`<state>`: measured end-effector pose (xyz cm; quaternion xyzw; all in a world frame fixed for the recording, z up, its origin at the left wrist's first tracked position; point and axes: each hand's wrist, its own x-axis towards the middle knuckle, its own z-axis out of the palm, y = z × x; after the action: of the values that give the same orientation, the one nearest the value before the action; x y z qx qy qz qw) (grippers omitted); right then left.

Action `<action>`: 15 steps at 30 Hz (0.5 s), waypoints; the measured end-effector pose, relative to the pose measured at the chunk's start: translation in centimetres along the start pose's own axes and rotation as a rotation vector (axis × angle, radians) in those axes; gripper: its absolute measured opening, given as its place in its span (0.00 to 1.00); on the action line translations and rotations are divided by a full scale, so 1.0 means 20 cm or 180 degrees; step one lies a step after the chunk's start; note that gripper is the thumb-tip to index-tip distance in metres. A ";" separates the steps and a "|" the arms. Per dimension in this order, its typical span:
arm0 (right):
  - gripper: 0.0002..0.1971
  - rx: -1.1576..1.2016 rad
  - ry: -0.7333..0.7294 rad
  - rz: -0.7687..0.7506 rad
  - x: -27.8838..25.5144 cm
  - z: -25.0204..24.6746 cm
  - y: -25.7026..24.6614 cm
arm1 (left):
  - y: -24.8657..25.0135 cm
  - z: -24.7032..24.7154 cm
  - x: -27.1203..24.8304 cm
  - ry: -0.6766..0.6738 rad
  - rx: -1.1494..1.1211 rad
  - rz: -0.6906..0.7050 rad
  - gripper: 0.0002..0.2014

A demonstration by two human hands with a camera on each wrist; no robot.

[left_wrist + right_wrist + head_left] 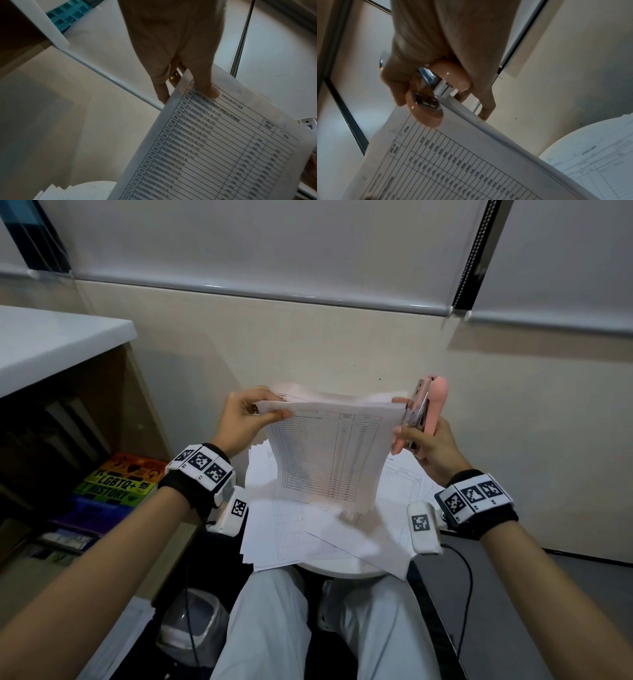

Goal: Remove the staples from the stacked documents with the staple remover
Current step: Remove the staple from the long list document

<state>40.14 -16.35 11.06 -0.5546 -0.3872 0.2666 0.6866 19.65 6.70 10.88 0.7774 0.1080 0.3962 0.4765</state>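
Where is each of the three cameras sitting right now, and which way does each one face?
Head: on the head, facing forward and down at the held sheets, pink tool, left hand, right hand, forearms, knees.
Left wrist: looks along the left hand, thumb pinching the sheets.
Right wrist: looks along the right hand gripping the tool at the sheets' corner.
Shared: all show the same sheets.

Matt white paper documents point(325, 453); glossy pink plastic staple remover point(432, 409) with shiny metal inner parts; smooth white stool top point(339, 571).
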 end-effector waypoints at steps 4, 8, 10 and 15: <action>0.15 -0.0140 0.0029 0.0102 -0.01 -0.01 -0.01 | 0.01 -0.01 0.00 -0.0230 0.0045 0.0014 0.07; 0.14 0.0054 0.0214 0.0172 0.00 -0.01 0.00 | 0.04 0.01 0.00 -0.0388 0.0045 0.0034 0.09; 0.15 0.0132 0.0222 0.0208 0.01 0.00 0.00 | 0.06 0.02 0.00 -0.0432 0.0042 0.0041 0.09; 0.18 0.0237 0.0263 0.0273 -0.01 0.01 -0.01 | 0.08 0.02 -0.01 -0.0487 0.0153 0.0161 0.08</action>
<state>39.81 -16.43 11.26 -0.5553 -0.3242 0.2868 0.7102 19.52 5.48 12.13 0.8190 0.0610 0.3449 0.4544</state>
